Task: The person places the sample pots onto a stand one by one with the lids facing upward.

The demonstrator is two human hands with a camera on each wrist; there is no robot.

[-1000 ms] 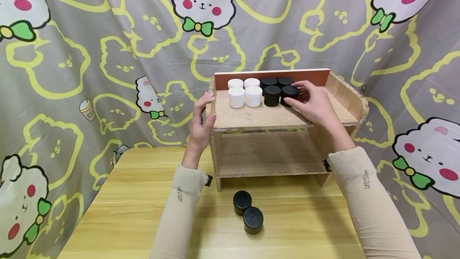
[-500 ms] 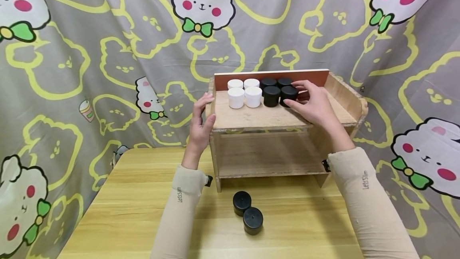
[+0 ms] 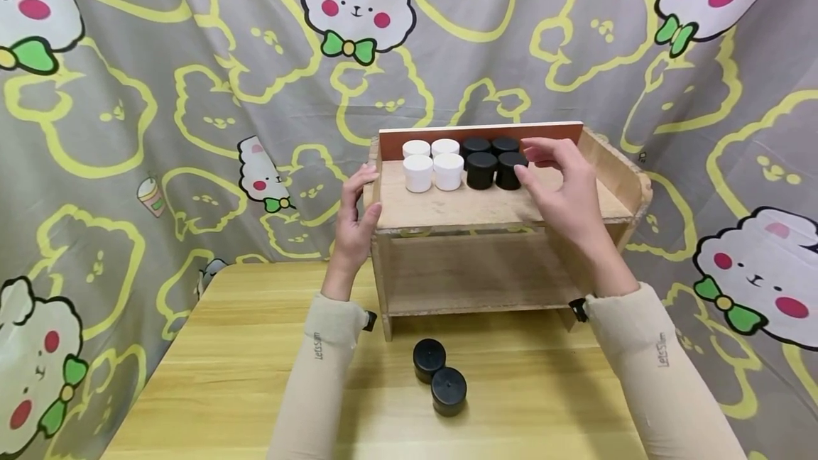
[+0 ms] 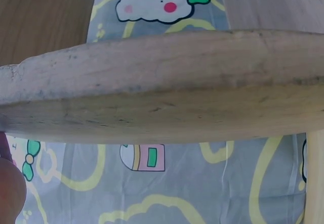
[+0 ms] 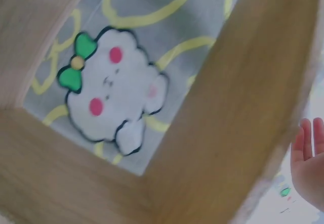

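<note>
Small round lidded jars stand in two rows on the top of a wooden shelf (image 3: pixel 447 211). White jars (image 3: pixel 418 174) are at the left and black jars (image 3: pixel 481 171) beside them. My right hand (image 3: pixel 569 194) is just right of the front right black jar (image 3: pixel 511 171), thumb and fingers apart, holding nothing. My left hand (image 3: pixel 353 226) grips the shelf's left side panel, fingers bent over its edge and thumb at the front. In the left wrist view the panel's curved edge (image 4: pixel 167 87) crosses the picture, with a bit of finger (image 4: pixel 10 191) at lower left.
Two black jars touch each other on the wooden table (image 3: pixel 255 346) in front of the shelf: one (image 3: pixel 429 359) behind, one (image 3: pixel 449 390) nearer. The shelf's lower board (image 3: pixel 479 279) lies under the top. A patterned curtain (image 3: pixel 268 91) hangs behind and at both sides.
My right hand has let go of the front right black jar and drawn back slightly to the right, its thumb and fingers now off it. The left hand stays on the shelf.
</note>
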